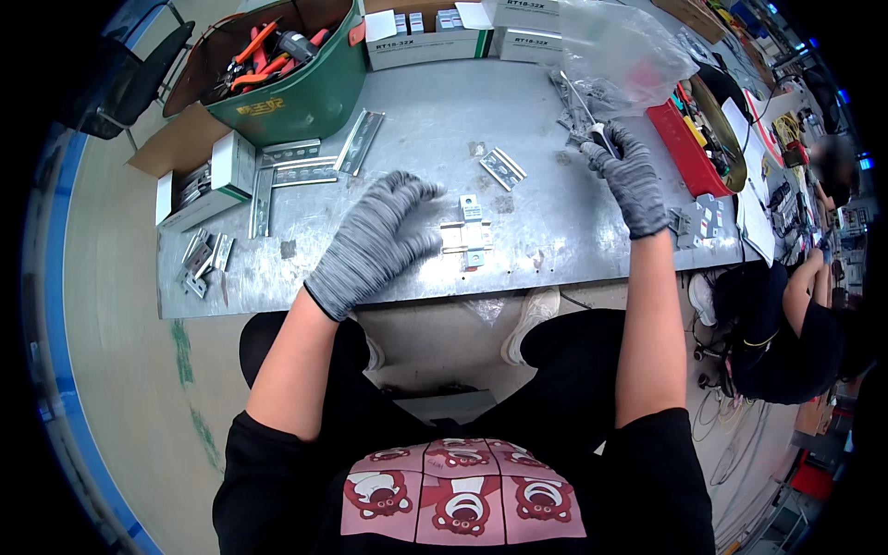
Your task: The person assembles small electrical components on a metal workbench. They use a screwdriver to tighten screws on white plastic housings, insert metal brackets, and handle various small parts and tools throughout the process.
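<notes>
My left hand [377, 242], in a grey knit glove, lies on the grey metal table [416, 139] with fingers curled, right beside a short rail with a small white and grey component [470, 233] clipped on it. My right hand [629, 178], also gloved, reaches to the far right and pinches a thin dark tool [592, 125] near a pile of small metal parts under a clear plastic bag [620, 51]. A loose metal bracket [502, 168] lies between the hands.
A green bin of orange-handled pliers [277, 69] stands far left. White cartons [425, 32] line the back edge. Metal rail pieces [305, 166] and brackets [205, 259] lie at left. A red tray [689, 148] sits at right. Another person [795, 324] crouches right.
</notes>
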Motion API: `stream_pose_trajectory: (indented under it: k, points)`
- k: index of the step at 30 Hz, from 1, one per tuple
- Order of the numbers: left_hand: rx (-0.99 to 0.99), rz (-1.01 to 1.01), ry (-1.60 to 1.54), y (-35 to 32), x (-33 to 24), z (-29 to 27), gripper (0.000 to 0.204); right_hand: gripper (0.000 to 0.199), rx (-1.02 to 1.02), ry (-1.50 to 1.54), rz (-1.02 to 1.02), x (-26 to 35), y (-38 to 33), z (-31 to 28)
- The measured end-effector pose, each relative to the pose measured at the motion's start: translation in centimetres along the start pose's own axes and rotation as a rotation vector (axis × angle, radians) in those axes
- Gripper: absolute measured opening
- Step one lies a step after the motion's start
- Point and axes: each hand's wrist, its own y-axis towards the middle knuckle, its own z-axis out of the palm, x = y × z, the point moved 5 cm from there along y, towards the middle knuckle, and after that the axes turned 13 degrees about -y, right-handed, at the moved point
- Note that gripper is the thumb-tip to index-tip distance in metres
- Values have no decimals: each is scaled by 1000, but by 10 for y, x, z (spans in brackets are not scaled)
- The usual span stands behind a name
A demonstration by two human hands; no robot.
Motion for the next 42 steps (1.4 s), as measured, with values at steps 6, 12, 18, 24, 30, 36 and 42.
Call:
stream_pose_trajectory:
  k: [6, 12, 18, 24, 30, 36, 42]
  points:
    - [-174, 133, -625, -2, -25, -3, 40, 33, 287, 170, -575, 124, -76, 54]
    - [-365, 92, -555, -10, -15, -1, 22, 36, 274, 59, -402, 142, -83, 79]
    - [-409, -178, -816, -6, 15, 3, 18, 40, 334, 70, -104, 115, -75, 75]
    - [-335, -213, -345, -6, 26, 15, 25, 76, 472, -149, -124, 118, -99, 82]
    - [-280, -131, -231, -10, 12, 37, 30, 94, 569, -79, -134, 101, -107, 96]
    - [-107, -196, -396, -8, 10, 36, 31, 87, 531, -62, -150, 96, -104, 96]
    - [-101, 63, -27, -10, 4, 33, 38, 87, 543, -7, -164, 87, -102, 100]
